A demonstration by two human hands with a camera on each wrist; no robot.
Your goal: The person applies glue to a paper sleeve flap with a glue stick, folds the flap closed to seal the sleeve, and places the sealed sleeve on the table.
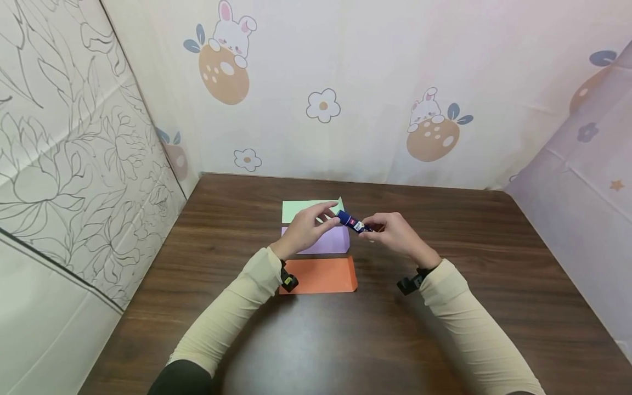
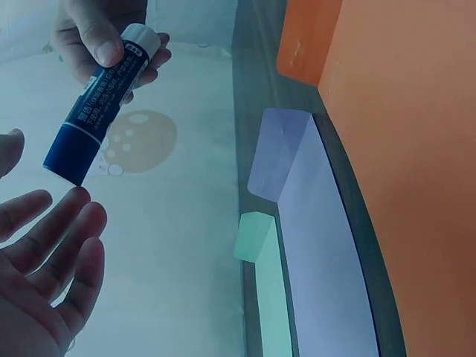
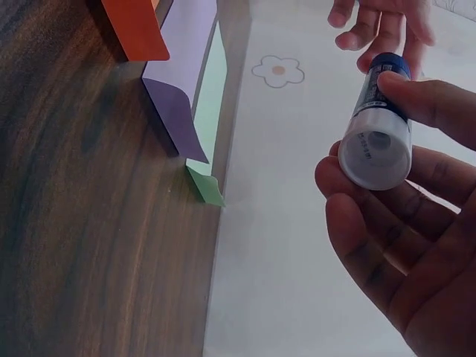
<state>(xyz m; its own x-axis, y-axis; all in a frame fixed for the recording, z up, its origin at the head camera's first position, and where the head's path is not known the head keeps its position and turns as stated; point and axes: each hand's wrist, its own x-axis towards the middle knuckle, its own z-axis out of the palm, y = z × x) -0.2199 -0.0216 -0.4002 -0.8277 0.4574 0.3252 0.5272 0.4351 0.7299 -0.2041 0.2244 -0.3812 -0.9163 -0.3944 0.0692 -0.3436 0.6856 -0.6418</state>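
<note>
My right hand (image 1: 396,233) holds a dark blue glue stick (image 2: 104,104) between thumb and fingers, near its white base. The stick is tilted, with its blue cap (image 2: 72,152) towards my left hand (image 1: 303,227). In the left wrist view the left fingers are parted and gently bent around the space by the cap; one fingertip is at or very near the cap's end, and contact is hard to tell. Below the hands lie three paper envelopes with raised end flaps: green (image 1: 296,209) at the back, purple (image 1: 326,243) in the middle, orange (image 1: 321,276) in front.
The envelopes lie on a dark wooden table (image 1: 197,263). A pale cloth wall (image 1: 370,66) with rabbit and flower prints stands along the table's back edge. Line-drawn panels (image 1: 74,164) border the left side, and another printed cloth (image 1: 582,164) borders the right.
</note>
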